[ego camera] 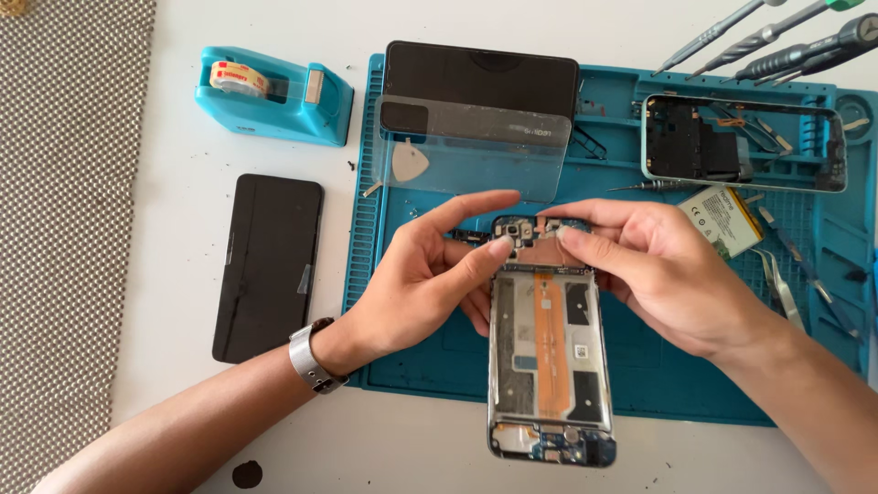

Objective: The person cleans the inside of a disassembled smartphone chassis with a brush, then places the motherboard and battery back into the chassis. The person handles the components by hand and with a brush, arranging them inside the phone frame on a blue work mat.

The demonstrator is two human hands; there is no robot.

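Blue repair mat [658,366] carries an opened phone frame [547,357]. The left hand [425,279] and right hand [668,274] both pinch its top edge, fingers clamped there. A battery [722,218] lies just beside the right hand.

1. The top end of the opened phone [547,352] is covered by the left hand [425,279] and right hand [672,274], so what's pinched there can't be made out.
2. The screwdrivers [777,41] are cut off by the top edge.
3. The blue mat [658,384] is clipped at the right edge.
4. The tiny parts by the tweezers [786,288] are too small to be told apart.
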